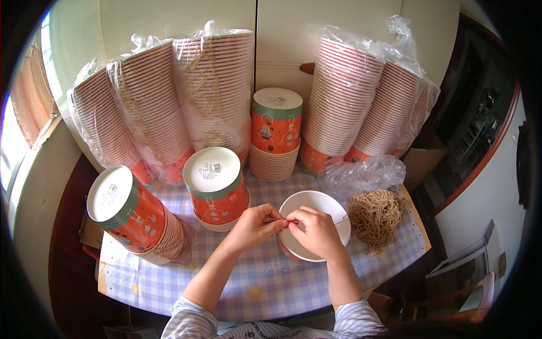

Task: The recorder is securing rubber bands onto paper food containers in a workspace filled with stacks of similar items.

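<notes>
My left hand point(257, 229) and my right hand point(315, 230) meet over an open white-lined paper bucket point(307, 199). Fingertips of both hands pinch a thin brown cord point(276, 219). A thin strand also shows beyond my right hand, near the bucket's right rim. The bucket stands upright, its outside orange where it shows below my hands. Right of it lies a tangled heap of brown cord point(377, 219). Close to my left hand is a short upside-down stack of orange and green paper buckets point(217, 198). Exactly how the cord runs between my fingers is hidden.
Another upside-down bucket stack point(138, 217) leans at the left, cord around its lower part. Behind stand a middle stack point(276, 130) and tall plastic-wrapped stacks point(214, 90), point(344, 90). Crumpled clear plastic point(364, 174) lies behind the cord heap. A checked cloth point(248, 288) covers the table.
</notes>
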The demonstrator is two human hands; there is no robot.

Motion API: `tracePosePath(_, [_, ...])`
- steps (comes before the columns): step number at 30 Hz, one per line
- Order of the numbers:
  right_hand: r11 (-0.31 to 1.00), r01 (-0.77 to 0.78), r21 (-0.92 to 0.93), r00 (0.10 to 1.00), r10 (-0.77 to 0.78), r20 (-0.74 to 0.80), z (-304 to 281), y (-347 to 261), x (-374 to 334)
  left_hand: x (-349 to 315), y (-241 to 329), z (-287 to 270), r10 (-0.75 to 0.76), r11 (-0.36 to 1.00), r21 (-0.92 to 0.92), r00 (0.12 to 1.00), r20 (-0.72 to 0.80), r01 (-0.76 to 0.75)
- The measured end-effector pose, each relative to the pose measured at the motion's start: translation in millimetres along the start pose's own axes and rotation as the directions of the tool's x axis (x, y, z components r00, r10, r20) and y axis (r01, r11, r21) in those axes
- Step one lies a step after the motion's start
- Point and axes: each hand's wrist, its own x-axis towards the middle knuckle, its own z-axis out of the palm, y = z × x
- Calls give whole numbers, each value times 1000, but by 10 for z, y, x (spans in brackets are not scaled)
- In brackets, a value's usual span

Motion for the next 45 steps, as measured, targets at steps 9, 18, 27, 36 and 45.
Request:
tracePosePath(9, [999, -20, 45, 999, 21, -30, -15, -12, 25, -31, 123, -61, 365, 742, 621, 929, -56, -254])
tracePosePath(18, [997, -36, 65, 999, 38, -23, -20, 21, 19, -49, 152, 50, 419, 732, 649, 888, -190, -206])
tracePosePath(27, [995, -67, 79, 998, 68, -5, -33, -2, 25, -6, 53, 85, 669, 529, 721, 743, -30, -448])
tracePosePath(36, [995, -56, 86, 998, 56, -1, -23, 33, 18, 12, -2, 118, 402, 872, 400, 878, -259, -282])
tracePosePath(45, [994, -72, 82, 997, 69, 34, -56, 10, 19, 36, 17, 125, 839, 231, 860, 541, 61, -454])
